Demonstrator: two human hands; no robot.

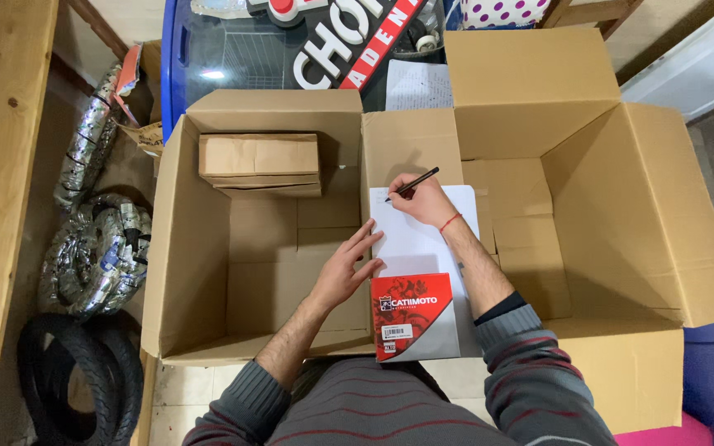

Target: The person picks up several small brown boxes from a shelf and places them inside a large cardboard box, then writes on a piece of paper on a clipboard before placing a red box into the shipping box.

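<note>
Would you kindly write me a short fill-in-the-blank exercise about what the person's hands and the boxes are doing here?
1. The right hand holds a black ____ over the white paper.
2. The left hand rests its fingers on the ____ edge of that paper.
3. A small box, red and ____, lies on the paper's near end.
4. Brown cartons are stacked in the ____ big open box.

Missing words: pen; left; grey; left

Both forearms reach up from the bottom of the frame, sleeves pushed back to the elbows. The left hand (343,268) lies flat at centre — palm down, fingers spread and pointing to the upper right. The right hand (423,201), higher up, is curled in a writing grip, its wrist bent leftward.
</note>
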